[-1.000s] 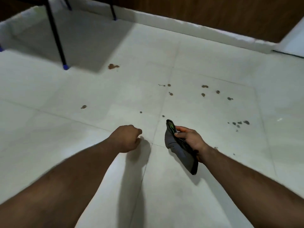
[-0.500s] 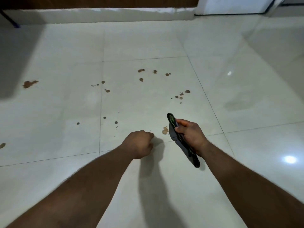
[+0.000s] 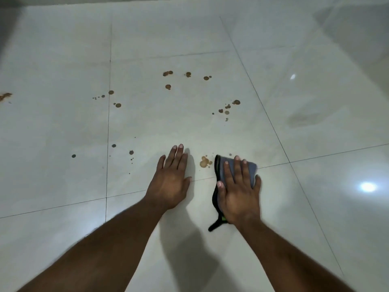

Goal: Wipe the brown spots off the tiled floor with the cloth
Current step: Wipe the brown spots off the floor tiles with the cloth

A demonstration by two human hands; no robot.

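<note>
Flagging risks: right hand (image 3: 239,192) presses the cloth (image 3: 250,170) flat at lower centre-right of frame, just right of the nearest blotch (image 3: 205,161); no wipe has reached that blotch, by the look of it
Smear risk: the blotch looks wet and pale-ringed; a single sideways pass could drag it into a streak across the grout line (image 3: 202,178) instead of lifting it (judgement, not seen)
Cloth bunching: only part of the cloth sits under the palm; its black-and-green edge trails loose toward the wrist and could fold under or skid
Slip risk: left hand (image 3: 171,182) rests flat on the glossy tiled floor (image 3: 63,239); if weight goes on it and the tile is damp, it may slide
Missed spots: brown spots are scattered wide; clusters at upper centre (image 3: 167,73), centre-right (image 3: 235,102), centre-left (image 3: 117,105), darker dots at mid-left (image 3: 73,156), a smear at the far left edge (image 3: 5,96); easy to skip the small ones
Fingers, right: straight, slightly spread, thumb out on the cloth's left edge; pressing, not pinching
Fingers, left: straight, close together, thumb splayed toward the cloth; holding nothing
Cloth look: blue-grey, folded, dark trim with a green patch; soiling cannot be told
Floor look: pale glossy tiles, lamp glare at right
</note>
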